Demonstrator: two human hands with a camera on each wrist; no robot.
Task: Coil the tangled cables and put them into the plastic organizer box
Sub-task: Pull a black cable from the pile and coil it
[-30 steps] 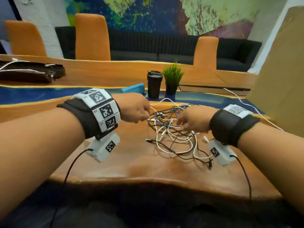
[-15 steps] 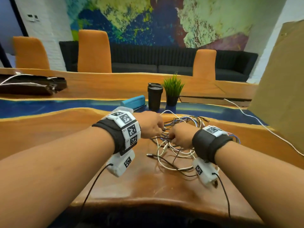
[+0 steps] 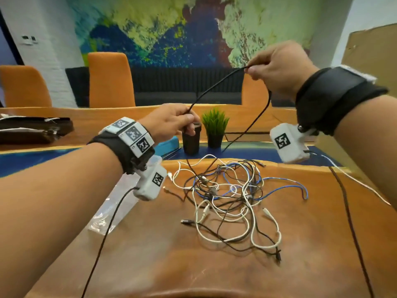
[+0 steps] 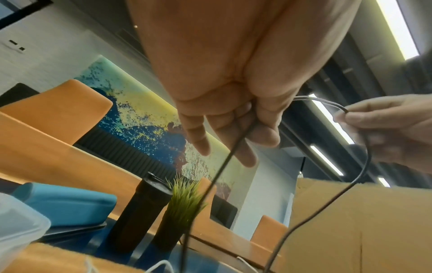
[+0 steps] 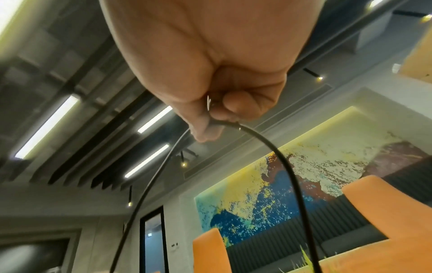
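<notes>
Fingers and thumb of the right hand pinch a black cable high above the tangle of cables, while the left hand, lower and to the left of that tangle, curls its thumb and fingers round the same cable. Between the two hands the cable runs taut on a slant; from the right hand a second length hangs in a loose curve down to the tangle, and another length drops there from the left hand. White, black and blue leads lie knotted together on the wooden table. A clear plastic organizer box sits on the table just left of the tangle, partly hidden under the left wrist. Beyond the tangle stand a black tumbler and a small potted plant, side by side, with a blue case just left of the tumbler. Orange chairs stand farther back, before a painted wall.
</notes>
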